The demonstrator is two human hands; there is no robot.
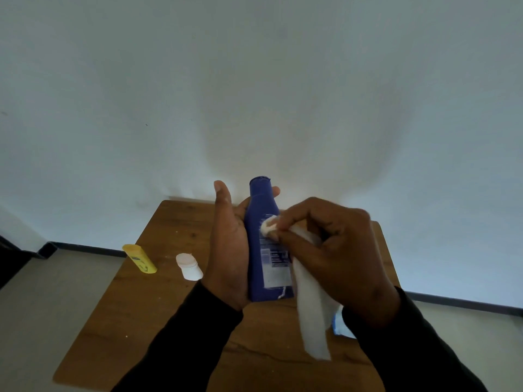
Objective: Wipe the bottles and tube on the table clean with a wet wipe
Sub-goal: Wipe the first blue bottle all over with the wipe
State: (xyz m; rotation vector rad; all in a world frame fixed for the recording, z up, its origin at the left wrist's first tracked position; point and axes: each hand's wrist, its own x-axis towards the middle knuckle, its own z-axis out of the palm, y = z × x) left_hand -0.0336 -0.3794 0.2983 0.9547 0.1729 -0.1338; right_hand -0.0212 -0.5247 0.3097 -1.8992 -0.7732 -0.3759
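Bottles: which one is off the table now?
The blue bottle, held in the left hand; the yellow one and white one are on the table.

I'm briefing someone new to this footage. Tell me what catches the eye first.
The blue bottle stands out first, held upright above the table's middle in the left hand. Against its label, the right hand presses a bunched white wet wipe, whose loose end hangs down. On the wooden table to the left lie a yellow bottle and a small white tube.
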